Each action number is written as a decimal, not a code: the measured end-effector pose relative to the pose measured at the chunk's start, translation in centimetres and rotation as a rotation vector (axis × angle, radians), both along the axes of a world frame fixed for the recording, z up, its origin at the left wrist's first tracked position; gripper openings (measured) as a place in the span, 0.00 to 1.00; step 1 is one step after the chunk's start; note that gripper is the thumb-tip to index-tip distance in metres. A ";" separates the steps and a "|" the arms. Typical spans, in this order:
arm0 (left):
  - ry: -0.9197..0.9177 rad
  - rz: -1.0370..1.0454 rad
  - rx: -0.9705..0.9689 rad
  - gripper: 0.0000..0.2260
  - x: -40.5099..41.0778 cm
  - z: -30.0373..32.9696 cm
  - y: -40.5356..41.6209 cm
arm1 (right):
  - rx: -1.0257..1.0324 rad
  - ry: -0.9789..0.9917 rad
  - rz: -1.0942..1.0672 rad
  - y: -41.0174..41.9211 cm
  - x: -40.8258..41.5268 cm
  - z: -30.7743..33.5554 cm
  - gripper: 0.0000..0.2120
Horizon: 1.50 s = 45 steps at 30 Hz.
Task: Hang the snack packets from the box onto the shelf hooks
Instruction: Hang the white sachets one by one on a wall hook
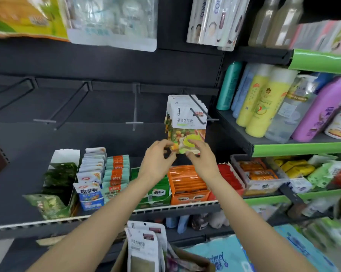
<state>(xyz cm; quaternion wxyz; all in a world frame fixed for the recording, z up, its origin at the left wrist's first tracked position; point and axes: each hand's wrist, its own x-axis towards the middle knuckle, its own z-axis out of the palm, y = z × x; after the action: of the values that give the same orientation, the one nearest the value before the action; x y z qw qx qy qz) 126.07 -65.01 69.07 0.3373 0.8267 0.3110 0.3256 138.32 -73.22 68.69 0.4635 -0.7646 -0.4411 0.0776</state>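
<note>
Several white-topped snack packets (pixel 186 122) hang in a row on the rightmost black shelf hook (pixel 198 112). My left hand (pixel 158 160) pinches the lower left corner of the front packet. My right hand (pixel 202 156) grips its lower right edge. Both arms reach up from the bottom of the view. The cardboard box (pixel 193 260) sits low in front of me, with more white packets (pixel 144 250) standing in it. Three hooks to the left, one of them (pixel 134 107), carry nothing.
Below the hooks a shelf (pixel 126 213) holds display cartons of green, blue, teal, orange and red snack sachets. Bottles in yellow, purple and teal (pixel 263 99) stand on green-edged shelves at right. Hanging packs (pixel 110 20) fill the row above. A blue bag (pixel 224 258) lies beside the box.
</note>
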 end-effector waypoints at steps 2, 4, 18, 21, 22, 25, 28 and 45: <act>0.050 -0.009 -0.031 0.10 -2.6 -1.8 -0.3 | -0.054 0.036 0.022 -1.7 -2.6 -1.7 0.15; 0.114 -0.038 -0.073 0.09 -5.0 -3.8 -0.5 | -0.141 0.058 0.036 -3.1 -5.1 -3.8 0.13; 0.658 -0.472 -0.045 0.19 -14.0 -14.2 -0.7 | -0.649 -0.116 -0.068 -4.9 -14.8 -13.2 0.09; 0.620 -0.485 -0.035 0.19 -14.6 -14.5 -0.6 | -0.705 -0.104 -0.132 -4.9 -15.8 -14.0 0.13; 0.589 -0.477 -0.030 0.18 -14.8 -14.5 -0.7 | -0.694 -0.101 -0.144 -5.0 -16.0 -14.0 0.12; 0.450 -0.389 -0.015 0.13 -15.8 -14.3 -1.0 | -0.623 -0.135 -0.160 -5.3 -16.6 -14.0 0.11; 0.362 -0.335 -0.076 0.10 -16.5 -13.6 -1.3 | -0.509 -0.148 -0.186 -5.9 -17.4 -13.1 0.10; 0.223 -0.424 -0.005 0.24 -13.5 -6.5 -3.0 | -0.014 0.271 -0.211 -3.7 -16.6 -5.2 0.16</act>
<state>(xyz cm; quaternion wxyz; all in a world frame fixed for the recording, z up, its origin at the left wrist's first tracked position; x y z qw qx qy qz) 112.57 -68.06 62.54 0.3640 0.9034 0.1667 0.1535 121.69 -76.88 63.47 0.5190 -0.7923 -0.2913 0.1340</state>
